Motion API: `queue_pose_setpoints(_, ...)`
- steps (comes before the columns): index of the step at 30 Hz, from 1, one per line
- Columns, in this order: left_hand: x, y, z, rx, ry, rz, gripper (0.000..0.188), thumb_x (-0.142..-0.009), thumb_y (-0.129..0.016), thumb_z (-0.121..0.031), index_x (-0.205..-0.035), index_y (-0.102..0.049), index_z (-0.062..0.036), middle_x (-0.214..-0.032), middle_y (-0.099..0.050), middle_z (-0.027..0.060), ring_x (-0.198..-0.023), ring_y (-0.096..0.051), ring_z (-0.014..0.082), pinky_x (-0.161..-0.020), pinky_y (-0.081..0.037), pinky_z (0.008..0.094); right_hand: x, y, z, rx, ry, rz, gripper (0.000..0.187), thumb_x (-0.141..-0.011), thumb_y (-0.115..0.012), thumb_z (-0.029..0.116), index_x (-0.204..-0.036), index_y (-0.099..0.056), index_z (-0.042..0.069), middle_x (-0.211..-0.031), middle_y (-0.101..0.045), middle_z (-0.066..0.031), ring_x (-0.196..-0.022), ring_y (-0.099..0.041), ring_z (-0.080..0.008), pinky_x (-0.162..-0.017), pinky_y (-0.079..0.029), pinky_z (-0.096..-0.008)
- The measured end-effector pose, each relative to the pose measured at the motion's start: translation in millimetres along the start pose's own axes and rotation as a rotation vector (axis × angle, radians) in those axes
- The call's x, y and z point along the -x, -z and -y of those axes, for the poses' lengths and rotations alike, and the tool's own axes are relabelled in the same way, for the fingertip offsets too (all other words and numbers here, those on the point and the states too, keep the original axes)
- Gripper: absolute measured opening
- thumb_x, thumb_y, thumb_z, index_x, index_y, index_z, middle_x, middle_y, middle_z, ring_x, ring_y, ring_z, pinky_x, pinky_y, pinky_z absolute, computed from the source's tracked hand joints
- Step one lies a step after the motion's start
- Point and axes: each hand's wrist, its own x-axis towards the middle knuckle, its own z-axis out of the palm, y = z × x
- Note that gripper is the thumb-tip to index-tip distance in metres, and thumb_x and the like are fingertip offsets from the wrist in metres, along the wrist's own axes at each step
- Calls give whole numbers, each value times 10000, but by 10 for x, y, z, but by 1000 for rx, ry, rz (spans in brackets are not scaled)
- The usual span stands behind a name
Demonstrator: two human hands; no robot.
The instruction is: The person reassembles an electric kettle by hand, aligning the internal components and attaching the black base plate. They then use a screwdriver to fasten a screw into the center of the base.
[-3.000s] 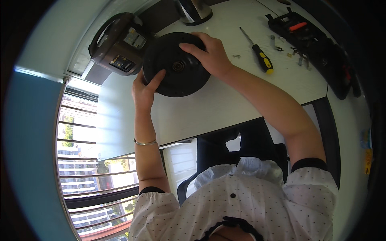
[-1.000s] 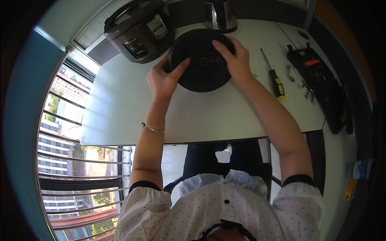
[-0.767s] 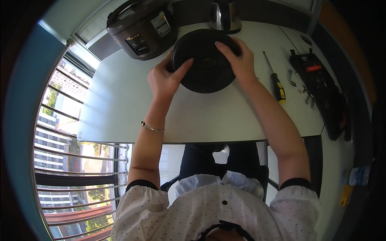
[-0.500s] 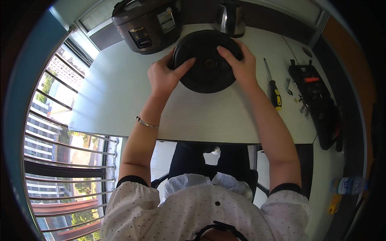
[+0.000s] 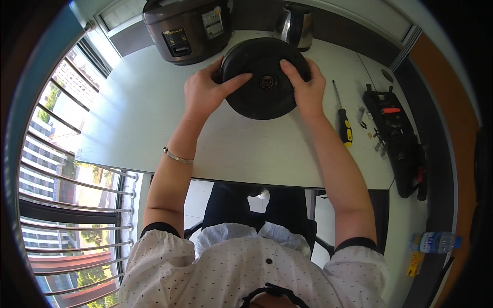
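Note:
Both my hands grip a thick round black disc (image 5: pixel 259 102), which has a small ringed, coppery hub at its centre. It is held above the far middle of the table, its face turned toward me. My left hand (image 5: pixel 208 87) clasps the left rim, thumb lying on the face and fingers hidden behind. At the upper right rim, my right hand (image 5: pixel 305 82) holds on the same way, its thumb pressed on the face. What is on the back of the disc is hidden.
On the white table (image 5: pixel 246 154), a rice cooker (image 5: pixel 187 33) and a steel kettle (image 5: pixel 295 28) stand at the back. To the right lie a yellow-black screwdriver (image 5: pixel 344 126), small metal parts (image 5: pixel 377 138) and a black tool case (image 5: pixel 395 120). A water bottle (image 5: pixel 436 242) lies lower right.
The view has shifted slightly, so the surroundings sit a little differently. The disc has tilted slightly and its hub shows more clearly. Both hands keep their grip.

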Motion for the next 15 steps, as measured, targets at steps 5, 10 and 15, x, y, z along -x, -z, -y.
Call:
queue_pose_setpoints(5,-6,86,132,-24,-126,90,766,-630,-768,-449,-1238,-568,-28,-874,-706,110,-814,-682,219,-768,-508,293,43,-39,57,-32,-5,-4,531,-724,-786,356,-1020,-602,-44,-913,-658,-120,-838,-623,-171,-775,-503,-274)
queue_pose_setpoints(10,5,116,237,103,-144,174,846,-596,-794,-369,-1294,-500,8,-915,-701,132,-860,-679,233,-804,-504,296,67,-65,36,-25,15,-4,548,-729,-783,361,-1043,-586,-43,-911,-656,-120,-844,-622,-170,-781,-501,-277)
queue_pose_setpoints(15,-38,74,346,135,-139,180,876,-582,-807,-351,-1294,-484,43,-903,-698,149,-842,-681,229,-798,-505,295,77,-99,-60,-42,24,-2,605,-740,-777,364,-1122,-536,-39,-972,-639,-133,-897,-615,-184,-798,-501,-279)
